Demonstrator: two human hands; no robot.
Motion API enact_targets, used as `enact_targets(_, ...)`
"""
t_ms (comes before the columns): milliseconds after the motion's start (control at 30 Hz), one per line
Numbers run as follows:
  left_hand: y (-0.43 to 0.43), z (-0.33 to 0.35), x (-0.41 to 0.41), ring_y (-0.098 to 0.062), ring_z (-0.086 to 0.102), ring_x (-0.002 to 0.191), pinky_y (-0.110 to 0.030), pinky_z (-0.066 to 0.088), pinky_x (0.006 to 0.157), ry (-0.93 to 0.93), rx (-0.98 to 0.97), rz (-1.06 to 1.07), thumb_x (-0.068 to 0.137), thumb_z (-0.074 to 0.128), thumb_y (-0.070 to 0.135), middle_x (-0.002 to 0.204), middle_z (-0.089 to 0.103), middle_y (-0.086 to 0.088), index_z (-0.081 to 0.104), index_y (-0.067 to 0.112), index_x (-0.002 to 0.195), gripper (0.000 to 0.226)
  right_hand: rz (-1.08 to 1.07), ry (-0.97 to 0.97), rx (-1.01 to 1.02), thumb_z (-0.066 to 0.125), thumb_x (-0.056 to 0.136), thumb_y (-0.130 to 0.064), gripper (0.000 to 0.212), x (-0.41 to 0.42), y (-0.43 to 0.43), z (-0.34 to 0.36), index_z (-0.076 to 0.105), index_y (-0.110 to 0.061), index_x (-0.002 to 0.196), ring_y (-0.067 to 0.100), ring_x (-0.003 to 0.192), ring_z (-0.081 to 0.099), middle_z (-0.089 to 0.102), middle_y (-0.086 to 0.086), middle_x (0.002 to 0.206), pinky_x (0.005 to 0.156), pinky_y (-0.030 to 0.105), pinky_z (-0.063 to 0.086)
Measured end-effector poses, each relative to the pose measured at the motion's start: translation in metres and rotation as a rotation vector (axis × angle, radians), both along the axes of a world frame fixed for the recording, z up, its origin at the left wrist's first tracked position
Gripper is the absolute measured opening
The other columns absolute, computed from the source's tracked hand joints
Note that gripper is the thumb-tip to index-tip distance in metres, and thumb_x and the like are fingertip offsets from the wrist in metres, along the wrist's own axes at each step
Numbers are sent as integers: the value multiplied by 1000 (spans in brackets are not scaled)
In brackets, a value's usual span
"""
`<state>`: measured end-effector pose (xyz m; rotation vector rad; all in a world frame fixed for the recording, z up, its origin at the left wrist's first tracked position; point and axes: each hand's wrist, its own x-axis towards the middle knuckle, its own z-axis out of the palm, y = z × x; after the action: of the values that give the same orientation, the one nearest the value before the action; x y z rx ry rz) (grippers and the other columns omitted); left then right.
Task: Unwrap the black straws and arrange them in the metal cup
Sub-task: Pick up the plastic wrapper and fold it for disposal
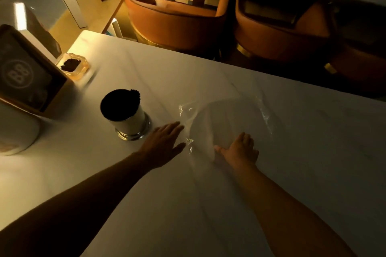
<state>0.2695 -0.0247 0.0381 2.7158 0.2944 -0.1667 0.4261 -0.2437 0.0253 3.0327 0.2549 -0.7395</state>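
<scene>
The metal cup (129,120) stands upright on the white table (208,204), left of centre, packed to the rim with black straws (118,103). A clear plastic wrap (229,119) lies spread flat on the table to the cup's right. My left hand (161,142) rests flat with fingers apart between the cup and the wrap's left edge. My right hand (240,149) lies palm down on the wrap's near part, fingers spread. Neither hand holds anything.
A dark menu stand (27,77) in a wooden frame leans at the left. Behind it sits a glass ashtray (73,65) with dark contents. A white rounded object (18,131) stands at the far left. Two orange chairs (179,19) are beyond the table's far edge.
</scene>
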Motion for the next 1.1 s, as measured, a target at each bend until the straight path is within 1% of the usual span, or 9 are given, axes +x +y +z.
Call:
enact_targets(133, -7, -5, 34, -21, 1, 160, -42, 5, 128, 98, 88, -152, 102, 38, 66, 175, 1, -3, 7, 23, 166, 83, 163, 92, 20, 60, 70, -78, 123, 1, -15, -5, -1, -15, 156, 28, 151, -1, -7, 8, 165, 113, 53, 24)
enact_targets(267, -14, -14, 44, -17, -14, 158, -41, -8, 125, 243, 137, -285, 100, 42, 69, 173, -13, 1, -4, 28, 165, 89, 373, 139, 44, 67, 65, -73, 125, -2, -36, -7, -4, -25, 156, 24, 152, -6, -11, -2, 165, 114, 53, 21)
enact_targets(500, -22, -34, 4, -21, -9, 159, -46, -2, 128, 338, 135, -291, 92, 55, 72, 172, -13, 0, -8, 29, 164, 105, 635, 153, 22, 75, 59, -70, 125, -16, -67, -12, -5, -45, 152, 25, 151, -8, -15, -10, 164, 114, 56, 19)
enact_targets(667, -38, -43, -24, -21, 6, 160, -44, 9, 128, 309, 127, -171, 91, 59, 69, 174, 4, 0, 1, 24, 165, 104, 661, 96, -14, 76, 62, -66, 127, -32, -75, -7, -4, -32, 155, 24, 151, 3, -2, -5, 165, 114, 51, 21)
enact_targets(733, -45, -43, -29, -22, 15, 159, -43, 14, 127, 251, 125, -143, 93, 63, 61, 173, 15, -1, 12, 23, 165, 96, 655, 50, -8, 76, 65, -61, 117, -38, -75, -4, 11, -26, 155, 24, 148, 18, 14, -2, 163, 110, 47, 27)
enact_targets(833, -53, -39, -36, -22, 38, 149, -43, 25, 122, 149, 128, -111, 94, 70, 46, 164, 42, -1, 37, 23, 159, 76, 654, -90, 46, 75, 72, -49, 68, -49, -74, -1, 50, -25, 130, 25, 122, 50, 50, -1, 138, 93, 41, 35)
enact_targets(900, -57, -37, -40, -23, 51, 138, -43, 31, 116, 95, 137, -102, 94, 74, 35, 151, 57, -1, 55, 21, 147, 58, 637, -163, 100, 69, 79, -36, 30, -59, -77, 1, 59, -24, 104, 26, 106, 57, 61, 0, 114, 85, 39, 36)
enact_targets(967, -59, -34, -47, -25, 61, 126, -42, 37, 109, 54, 119, -90, 93, 75, 26, 136, 68, -2, 69, 18, 130, 37, 606, -197, 123, 60, 83, -22, 5, -69, -83, 4, 61, -21, 88, 28, 98, 60, 65, 2, 99, 82, 39, 38)
enact_targets(1100, -55, -22, -62, -26, 65, 116, -42, 44, 100, 9, 19, -57, 97, 69, 14, 123, 73, -4, 74, 15, 110, 14, 519, -183, 140, 55, 83, -14, 11, -86, -98, 14, 58, -19, 74, 31, 84, 63, 67, 6, 82, 77, 37, 40)
